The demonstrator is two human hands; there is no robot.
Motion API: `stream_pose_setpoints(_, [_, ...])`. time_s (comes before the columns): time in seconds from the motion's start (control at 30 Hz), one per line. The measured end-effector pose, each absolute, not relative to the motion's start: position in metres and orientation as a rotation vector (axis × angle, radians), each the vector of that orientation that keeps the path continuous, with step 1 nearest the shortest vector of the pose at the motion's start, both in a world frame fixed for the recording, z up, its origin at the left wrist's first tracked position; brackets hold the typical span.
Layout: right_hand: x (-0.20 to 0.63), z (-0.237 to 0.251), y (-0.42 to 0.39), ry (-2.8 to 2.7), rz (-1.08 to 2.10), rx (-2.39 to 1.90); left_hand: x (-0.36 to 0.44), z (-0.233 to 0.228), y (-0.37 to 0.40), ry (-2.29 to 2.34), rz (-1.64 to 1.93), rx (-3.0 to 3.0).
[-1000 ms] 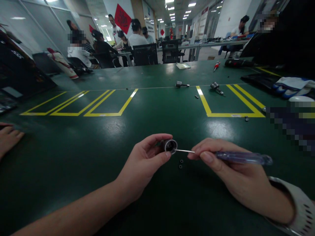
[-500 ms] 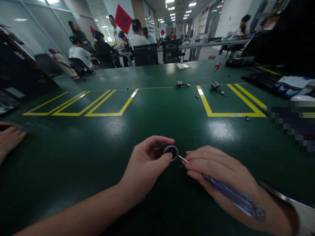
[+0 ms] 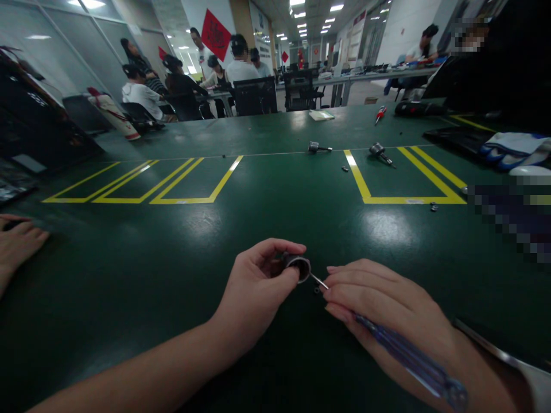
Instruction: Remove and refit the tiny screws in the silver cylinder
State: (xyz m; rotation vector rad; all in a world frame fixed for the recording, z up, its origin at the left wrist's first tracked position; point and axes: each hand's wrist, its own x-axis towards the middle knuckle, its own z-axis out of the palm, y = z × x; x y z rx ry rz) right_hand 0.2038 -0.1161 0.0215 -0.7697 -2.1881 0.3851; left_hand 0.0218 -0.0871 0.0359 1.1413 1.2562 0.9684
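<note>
Two bare hands meet low over the near edge of the green tabletop, about midway along it. The left hand pinches a small dark metal cylinder between thumb and fingertips, its open ringed end turned toward the right hand. The right hand's fingers are pressed together around a screwdriver with a clear purple handle; the handle runs back along the hand toward the wrist, and the thin metal shaft reaches out from the fingertips to touch the rim of the cylinder. A tiny dark part lies on the tabletop just under the shaft, beside the right fingertips.

Farther back, yellow tape outlines mark boxes on the tabletop. Two more metal fittings lie near the far right box, with a red-handled screwdriver beyond them toward the far edge. White and blue gloves rest at the right edge. Another person's hand lies flat at the left edge, well apart from the work.
</note>
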Motion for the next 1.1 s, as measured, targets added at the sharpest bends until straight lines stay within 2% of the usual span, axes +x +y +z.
stream_pose_setpoints(0.67, [0.199,0.022,-0.118,-2.184,0.388,-0.779,0.023,0.034,-0.087,1.237,0.956,1.159])
stream_pose_setpoints(0.77, [0.200,0.024,-0.118,-2.171,0.487,-0.777,0.022,0.034,-0.086,1.249,0.951,1.176])
stream_pose_setpoints(0.87, [0.202,0.025,-0.115,-1.932,0.627,-0.880,0.019,0.033,-0.083,1.255,0.919,1.199])
stream_pose_setpoints(0.97, [0.207,0.021,-0.106,-1.550,0.856,-1.028,0.016,0.035,-0.080,1.240,0.899,1.195])
stream_pose_setpoints(1.1, [0.212,0.011,-0.091,-1.397,1.213,-1.159,0.014,0.039,-0.080,1.173,0.930,1.095])
